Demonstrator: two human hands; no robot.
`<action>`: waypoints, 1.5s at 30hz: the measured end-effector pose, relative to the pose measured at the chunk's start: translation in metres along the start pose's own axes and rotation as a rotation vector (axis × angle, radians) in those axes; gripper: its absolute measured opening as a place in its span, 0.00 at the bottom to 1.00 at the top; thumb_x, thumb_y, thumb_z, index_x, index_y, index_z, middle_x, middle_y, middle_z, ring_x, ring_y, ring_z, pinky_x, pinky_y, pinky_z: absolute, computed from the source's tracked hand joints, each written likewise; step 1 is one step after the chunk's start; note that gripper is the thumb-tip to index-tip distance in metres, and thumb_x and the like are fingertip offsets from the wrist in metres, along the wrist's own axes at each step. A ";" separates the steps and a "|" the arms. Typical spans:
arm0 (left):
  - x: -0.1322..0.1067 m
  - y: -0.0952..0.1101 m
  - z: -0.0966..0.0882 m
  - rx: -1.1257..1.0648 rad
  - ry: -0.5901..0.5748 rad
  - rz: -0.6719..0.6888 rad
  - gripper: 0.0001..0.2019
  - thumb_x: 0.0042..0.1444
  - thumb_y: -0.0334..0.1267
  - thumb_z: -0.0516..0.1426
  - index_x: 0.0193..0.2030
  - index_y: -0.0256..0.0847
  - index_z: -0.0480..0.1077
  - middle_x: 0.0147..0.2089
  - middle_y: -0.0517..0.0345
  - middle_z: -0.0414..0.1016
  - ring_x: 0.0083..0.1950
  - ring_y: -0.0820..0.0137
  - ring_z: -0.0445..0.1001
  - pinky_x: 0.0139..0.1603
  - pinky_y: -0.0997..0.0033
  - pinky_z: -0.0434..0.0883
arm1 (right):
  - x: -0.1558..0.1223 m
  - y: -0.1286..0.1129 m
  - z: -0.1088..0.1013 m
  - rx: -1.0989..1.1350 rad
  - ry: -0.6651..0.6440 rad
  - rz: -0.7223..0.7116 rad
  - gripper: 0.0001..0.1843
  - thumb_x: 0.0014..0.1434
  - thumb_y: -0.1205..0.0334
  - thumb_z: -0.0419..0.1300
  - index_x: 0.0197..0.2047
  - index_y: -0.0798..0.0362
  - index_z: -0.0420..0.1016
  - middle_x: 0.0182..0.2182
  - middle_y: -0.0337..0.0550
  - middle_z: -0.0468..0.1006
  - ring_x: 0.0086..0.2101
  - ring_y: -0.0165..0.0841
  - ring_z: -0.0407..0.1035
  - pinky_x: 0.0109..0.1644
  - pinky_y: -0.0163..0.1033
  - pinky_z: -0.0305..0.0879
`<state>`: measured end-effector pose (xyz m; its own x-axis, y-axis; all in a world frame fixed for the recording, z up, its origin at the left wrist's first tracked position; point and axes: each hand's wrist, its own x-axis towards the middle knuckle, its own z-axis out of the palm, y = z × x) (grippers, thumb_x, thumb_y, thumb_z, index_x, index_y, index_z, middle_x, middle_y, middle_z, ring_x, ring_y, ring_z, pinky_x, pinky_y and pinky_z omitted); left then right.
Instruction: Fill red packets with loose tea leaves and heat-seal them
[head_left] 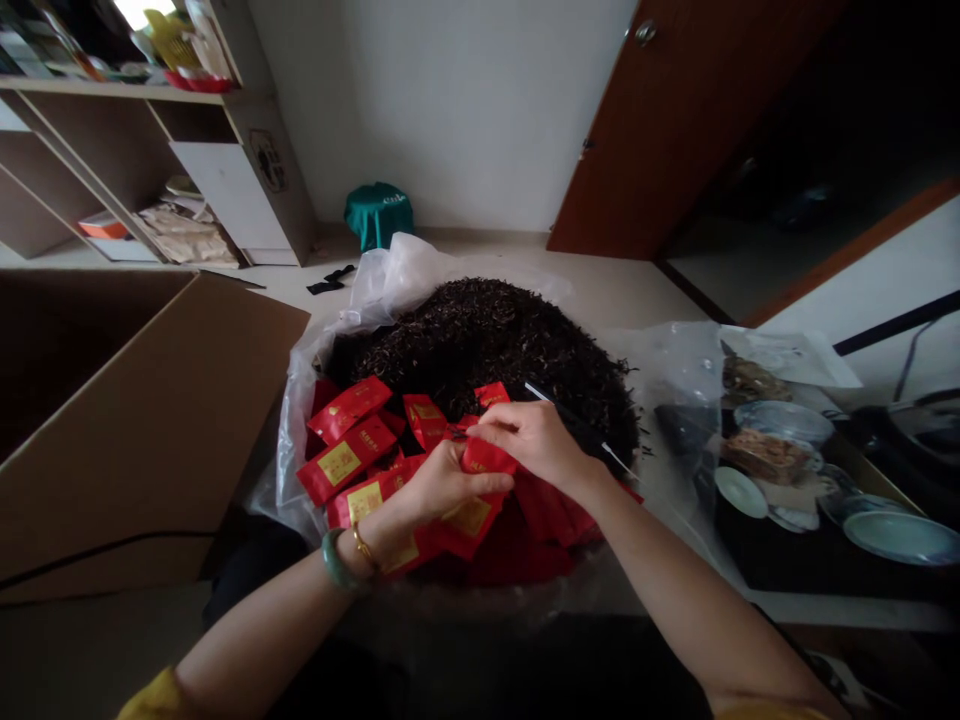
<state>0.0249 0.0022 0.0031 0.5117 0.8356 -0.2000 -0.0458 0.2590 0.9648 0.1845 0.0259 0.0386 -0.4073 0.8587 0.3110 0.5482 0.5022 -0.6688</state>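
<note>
A big heap of dark loose tea leaves [495, 345] fills a clear plastic bag [390, 275] in front of me. Several small red packets [346, 458] with gold labels lie on its near side. My left hand [439, 485], with a green bangle and a gold bracelet on the wrist, pinches one red packet [486, 458]. My right hand [536, 440] grips the same packet from above, fingers curled on its top edge. A thin dark stick-like tool [570, 415] lies on the tea just behind my right hand.
An open cardboard box [150, 430] stands at the left. At the right a dark tray [795, 545] holds plates and bowls. Wooden shelves [112, 150] stand at the back left, a teal bag [379, 213] sits by the wall, and a brown door [675, 120] is behind.
</note>
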 end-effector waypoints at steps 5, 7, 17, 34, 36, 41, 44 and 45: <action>0.002 0.000 -0.002 -0.033 0.090 0.032 0.22 0.36 0.53 0.69 0.24 0.34 0.72 0.23 0.60 0.72 0.25 0.75 0.68 0.27 0.75 0.66 | -0.009 0.059 -0.030 -0.201 0.054 0.203 0.14 0.60 0.56 0.58 0.45 0.52 0.77 0.32 0.42 0.80 0.32 0.34 0.74 0.38 0.37 0.69; 0.001 0.001 -0.002 -0.039 0.122 0.052 0.22 0.36 0.54 0.69 0.26 0.33 0.74 0.24 0.57 0.74 0.27 0.72 0.71 0.30 0.73 0.69 | -0.021 0.092 -0.038 -0.411 -0.005 0.258 0.18 0.55 0.61 0.62 0.50 0.53 0.74 0.41 0.48 0.80 0.41 0.40 0.74 0.47 0.44 0.69; -0.004 0.011 0.001 -0.007 0.179 0.099 0.23 0.38 0.56 0.68 0.25 0.34 0.76 0.25 0.55 0.76 0.26 0.72 0.70 0.29 0.74 0.69 | -0.039 0.133 -0.028 -0.756 -0.209 0.390 0.23 0.53 0.63 0.62 0.54 0.55 0.72 0.45 0.54 0.75 0.43 0.42 0.73 0.45 0.39 0.67; 0.000 0.005 -0.002 -0.034 0.193 0.120 0.19 0.40 0.51 0.68 0.26 0.34 0.77 0.27 0.55 0.78 0.29 0.71 0.73 0.33 0.74 0.70 | -0.031 0.122 -0.039 -0.331 -0.116 0.332 0.21 0.61 0.62 0.51 0.54 0.59 0.72 0.39 0.50 0.78 0.34 0.34 0.74 0.43 0.40 0.70; 0.000 0.005 -0.002 -0.030 0.216 0.112 0.20 0.39 0.52 0.68 0.27 0.34 0.77 0.27 0.55 0.78 0.28 0.71 0.73 0.33 0.74 0.71 | -0.033 0.129 -0.028 -0.320 -0.180 0.417 0.24 0.61 0.60 0.52 0.59 0.60 0.68 0.44 0.54 0.78 0.43 0.38 0.74 0.49 0.43 0.69; 0.001 0.003 -0.004 -0.037 0.208 0.118 0.21 0.38 0.53 0.68 0.27 0.34 0.77 0.28 0.53 0.80 0.28 0.70 0.74 0.32 0.73 0.72 | -0.038 0.129 -0.007 -0.410 -0.270 0.413 0.39 0.53 0.56 0.64 0.65 0.56 0.58 0.59 0.57 0.68 0.58 0.46 0.63 0.59 0.46 0.62; 0.001 0.003 -0.005 -0.031 0.208 0.117 0.21 0.39 0.53 0.68 0.27 0.34 0.77 0.29 0.52 0.80 0.29 0.69 0.75 0.33 0.72 0.72 | -0.037 0.123 0.001 -0.486 -0.253 0.427 0.32 0.59 0.57 0.57 0.64 0.59 0.60 0.55 0.59 0.71 0.54 0.46 0.68 0.55 0.45 0.64; 0.001 0.003 -0.005 -0.032 0.208 0.115 0.21 0.38 0.53 0.68 0.28 0.34 0.78 0.30 0.52 0.80 0.30 0.68 0.75 0.34 0.71 0.72 | -0.036 0.122 0.001 -0.501 -0.239 0.423 0.28 0.61 0.58 0.55 0.63 0.59 0.62 0.53 0.59 0.72 0.52 0.45 0.70 0.54 0.44 0.65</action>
<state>0.0211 0.0058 0.0053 0.3135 0.9415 -0.1235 -0.1219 0.1688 0.9781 0.2655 0.0561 -0.0547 -0.2025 0.9738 -0.1033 0.9426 0.1653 -0.2900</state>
